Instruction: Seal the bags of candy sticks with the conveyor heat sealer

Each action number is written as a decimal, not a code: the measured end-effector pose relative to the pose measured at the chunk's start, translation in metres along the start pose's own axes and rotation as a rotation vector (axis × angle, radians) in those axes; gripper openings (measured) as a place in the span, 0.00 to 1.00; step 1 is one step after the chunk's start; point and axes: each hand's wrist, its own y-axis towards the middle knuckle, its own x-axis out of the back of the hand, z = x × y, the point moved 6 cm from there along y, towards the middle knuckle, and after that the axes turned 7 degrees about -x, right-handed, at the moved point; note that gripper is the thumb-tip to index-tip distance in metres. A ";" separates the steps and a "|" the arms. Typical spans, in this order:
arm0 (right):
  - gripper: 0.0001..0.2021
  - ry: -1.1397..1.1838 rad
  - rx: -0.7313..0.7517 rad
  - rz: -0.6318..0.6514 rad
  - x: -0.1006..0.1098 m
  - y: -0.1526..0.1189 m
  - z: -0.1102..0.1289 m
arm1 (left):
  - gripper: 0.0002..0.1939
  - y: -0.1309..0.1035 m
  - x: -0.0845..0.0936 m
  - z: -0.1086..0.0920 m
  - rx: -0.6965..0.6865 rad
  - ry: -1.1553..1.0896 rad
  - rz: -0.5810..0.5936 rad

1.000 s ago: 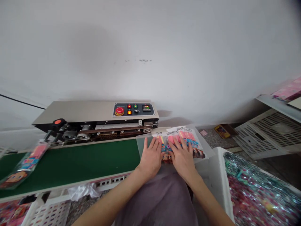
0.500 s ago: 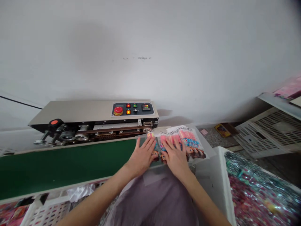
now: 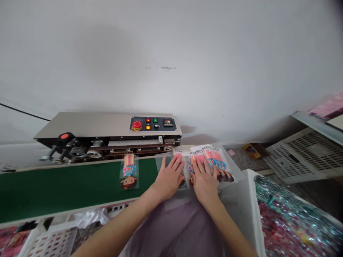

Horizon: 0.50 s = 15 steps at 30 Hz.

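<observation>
My left hand [image 3: 168,178] lies flat, fingers stretched, over a clear plastic packet at the right end of the green conveyor belt [image 3: 88,185]. Beside it my right hand [image 3: 205,180] presses flat with fingers spread on a row of overlapping clear packets [image 3: 215,162]. They show pink tops, blue lettering and brown cartoon faces. Much of what lies under both palms is hidden. Farther left on the belt a single packet [image 3: 129,171] lies apart from my hands, below the rollers of the band sealing machine [image 3: 107,128].
A white foam box [image 3: 253,200] full of shiny packets stands at the right. Beyond it a white plastic crate [image 3: 294,153] leans near a shelf [image 3: 316,123]. Below the belt at the left is a white perforated basket [image 3: 53,242]. The wall runs behind the machine.
A single packet now shows on the belt, left of my hands, where bare belt was before. Both hands have shifted slightly right in view, still flat on the packets.
</observation>
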 end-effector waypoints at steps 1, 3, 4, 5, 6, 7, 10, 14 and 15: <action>0.25 0.010 0.007 0.003 -0.002 0.001 0.004 | 0.27 -0.004 -0.002 0.004 0.015 0.009 -0.011; 0.26 0.039 0.024 0.020 -0.004 0.004 0.019 | 0.27 -0.014 -0.003 0.015 0.050 0.030 -0.019; 0.26 0.054 0.033 0.035 -0.004 0.007 0.027 | 0.27 -0.020 0.000 0.021 0.072 0.041 -0.012; 0.26 0.069 0.044 0.050 -0.003 0.009 0.036 | 0.27 -0.026 0.004 0.027 0.096 0.052 -0.001; 0.25 0.083 0.058 0.062 -0.001 0.012 0.043 | 0.27 -0.031 0.009 0.032 0.126 0.063 0.011; 0.25 0.094 0.071 0.065 0.001 0.014 0.047 | 0.27 -0.034 0.015 0.036 0.163 0.074 0.022; 0.23 0.083 0.065 0.019 0.013 0.016 0.039 | 0.28 -0.033 0.033 0.035 0.248 0.088 0.027; 0.22 -0.024 -0.059 -0.076 0.020 0.011 -0.009 | 0.27 -0.007 0.029 0.002 0.087 -0.001 0.010; 0.23 -0.046 -0.078 -0.083 0.018 0.009 -0.019 | 0.27 -0.001 0.023 -0.006 0.045 -0.022 0.009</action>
